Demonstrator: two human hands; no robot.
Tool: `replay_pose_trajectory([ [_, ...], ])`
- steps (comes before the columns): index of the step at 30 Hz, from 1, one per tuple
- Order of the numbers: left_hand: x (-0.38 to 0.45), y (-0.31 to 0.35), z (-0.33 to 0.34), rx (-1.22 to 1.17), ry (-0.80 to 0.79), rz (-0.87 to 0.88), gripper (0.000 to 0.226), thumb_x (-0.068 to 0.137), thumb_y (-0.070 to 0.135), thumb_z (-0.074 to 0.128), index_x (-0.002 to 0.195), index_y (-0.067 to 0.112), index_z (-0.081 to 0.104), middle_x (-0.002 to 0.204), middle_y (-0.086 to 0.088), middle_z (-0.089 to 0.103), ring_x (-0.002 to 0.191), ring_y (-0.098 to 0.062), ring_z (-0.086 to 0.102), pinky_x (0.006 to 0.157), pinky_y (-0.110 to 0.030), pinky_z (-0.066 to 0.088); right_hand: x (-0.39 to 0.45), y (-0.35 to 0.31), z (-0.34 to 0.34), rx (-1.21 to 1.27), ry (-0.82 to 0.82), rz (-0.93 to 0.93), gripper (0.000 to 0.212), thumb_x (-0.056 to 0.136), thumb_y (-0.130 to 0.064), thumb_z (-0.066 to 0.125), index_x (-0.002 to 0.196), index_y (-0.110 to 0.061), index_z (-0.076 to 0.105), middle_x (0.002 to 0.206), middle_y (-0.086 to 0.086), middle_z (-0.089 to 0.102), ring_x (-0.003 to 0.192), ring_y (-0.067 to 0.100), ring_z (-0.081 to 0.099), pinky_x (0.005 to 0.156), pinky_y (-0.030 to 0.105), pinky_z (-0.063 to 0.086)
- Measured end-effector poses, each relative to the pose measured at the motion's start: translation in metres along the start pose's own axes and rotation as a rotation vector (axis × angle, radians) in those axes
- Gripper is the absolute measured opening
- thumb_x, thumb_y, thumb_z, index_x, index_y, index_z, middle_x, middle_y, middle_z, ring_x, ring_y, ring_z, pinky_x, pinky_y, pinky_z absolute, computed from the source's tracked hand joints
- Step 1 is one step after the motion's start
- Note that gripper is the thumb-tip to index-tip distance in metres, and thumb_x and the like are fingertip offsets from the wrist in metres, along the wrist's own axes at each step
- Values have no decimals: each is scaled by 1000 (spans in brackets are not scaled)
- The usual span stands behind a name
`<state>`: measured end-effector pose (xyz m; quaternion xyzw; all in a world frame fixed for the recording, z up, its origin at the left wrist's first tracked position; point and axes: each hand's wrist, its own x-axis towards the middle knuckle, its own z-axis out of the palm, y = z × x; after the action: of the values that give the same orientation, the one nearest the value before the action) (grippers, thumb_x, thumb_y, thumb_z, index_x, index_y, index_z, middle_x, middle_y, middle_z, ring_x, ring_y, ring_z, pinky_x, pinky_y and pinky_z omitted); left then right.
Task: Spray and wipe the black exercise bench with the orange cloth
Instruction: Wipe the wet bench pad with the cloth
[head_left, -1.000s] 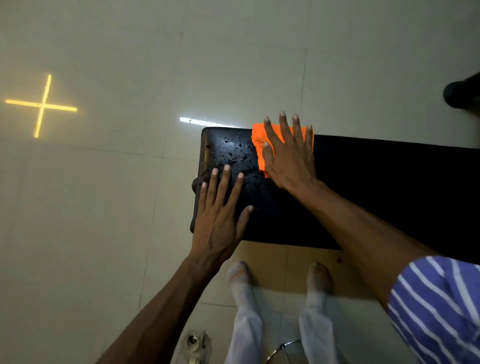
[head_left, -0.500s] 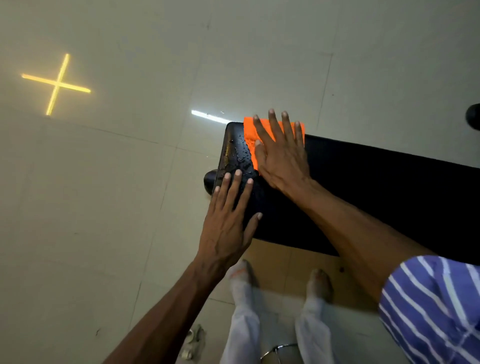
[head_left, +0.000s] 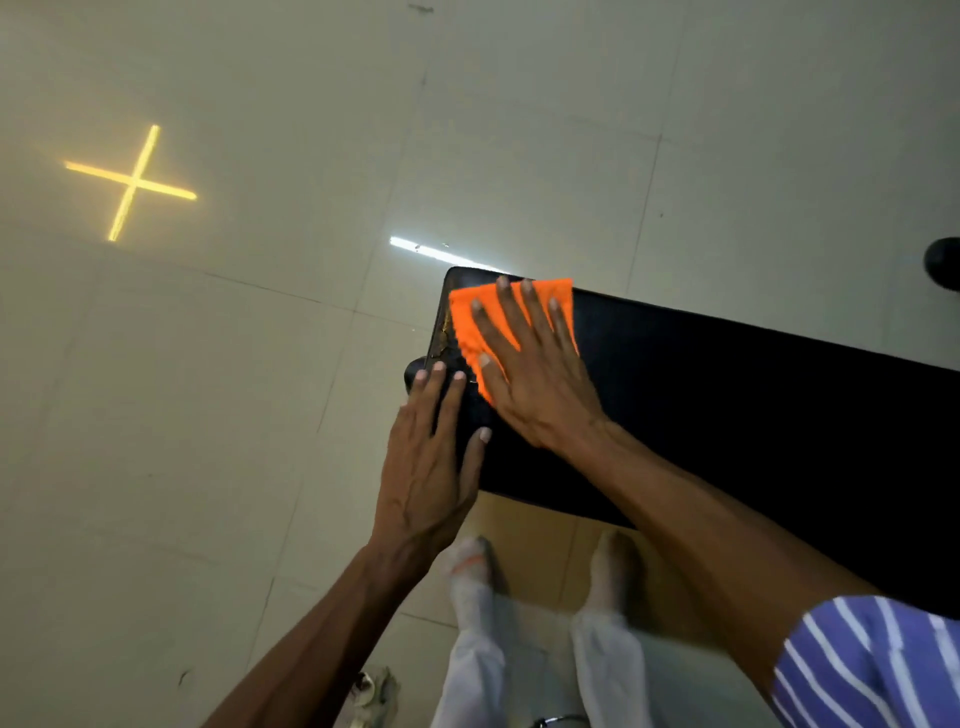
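Splayed fingers (head_left: 511, 312) flat on crinkled orange cloth (head_left: 467, 319)

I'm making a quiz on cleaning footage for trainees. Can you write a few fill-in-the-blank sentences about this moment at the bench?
1. The right hand presses flat on a cloth whose colour is ____.
2. The cloth lies at the far corner of the ____ end of the bench, as the person sees it.
3. The left hand rests on the bench with its fingers ____, holding nothing.
4. On the floor to the far left glows a yellow ____.

Missing words: orange; left; open; cross
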<state>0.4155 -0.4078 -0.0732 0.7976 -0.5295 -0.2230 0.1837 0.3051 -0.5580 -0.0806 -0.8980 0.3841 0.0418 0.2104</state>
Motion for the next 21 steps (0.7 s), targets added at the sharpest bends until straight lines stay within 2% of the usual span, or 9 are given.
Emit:
replay_pose_trajectory([
  [2,5,6,-8,3,73,-133,58,107,29,53,159,9,38,168,-11,33,158,-31,26,127,-50,28,-13,15,-5,51,-59,-76,65,113,-42,34,171,-25,9,179,7,-8,166,28,-12,135,51,-4],
  [4,12,12,-14,6,118,-225,55,108,26,51,158,8,37,168,-13,32,158,-34,25,127,-52,26,-23,29,-17,184,-83,-67,65,113,-40,38,170,-24,13,180,5,-6,166,25,-11,135,48,-6],
  [6,22,25,-15,-6,148,-193,53,108,22,51,157,6,40,167,-16,34,158,-36,26,126,-54,27,-33,46,-29,242,-56,-21,61,113,-33,41,169,-19,22,180,6,1,167,25,-7,136,47,-4],
  [9,41,51,-3,48,138,53,52,107,19,53,155,3,43,165,-22,36,156,-41,29,126,-57,28,-37,70,-45,223,-45,51,57,113,-25,42,167,-13,29,179,9,8,167,28,0,135,51,1],
  [11,63,69,12,115,54,168,56,108,28,49,158,6,39,168,-20,30,159,-39,22,128,-57,23,-34,79,-49,209,-44,74,55,113,-22,42,166,-13,31,179,10,10,167,30,2,135,50,1],
  [13,83,81,28,166,-55,132,62,110,41,40,164,15,26,174,-13,14,163,-32,8,131,-53,12,-32,86,-47,203,-43,59,55,112,-20,41,166,-15,31,179,11,11,167,31,4,135,49,0],
  [15,90,81,44,259,-67,73,65,110,47,33,167,19,15,176,-10,4,163,-29,-1,132,-51,5,-32,93,-43,209,-27,46,58,111,-16,43,167,-14,27,178,11,13,167,30,6,135,51,2],
  [18,66,76,54,341,-18,1,66,111,49,27,167,20,9,176,-9,0,163,-28,-4,131,-51,6,-35,99,-35,181,-19,35,58,111,-18,45,166,-10,28,178,12,13,166,30,8,135,53,6],
  [21,35,74,56,341,7,-47,67,110,50,29,167,20,10,176,-9,1,163,-29,-1,131,-52,11,-34,99,-31,110,-36,9,60,111,-31,45,167,-16,29,179,10,10,167,29,5,135,56,4],
])
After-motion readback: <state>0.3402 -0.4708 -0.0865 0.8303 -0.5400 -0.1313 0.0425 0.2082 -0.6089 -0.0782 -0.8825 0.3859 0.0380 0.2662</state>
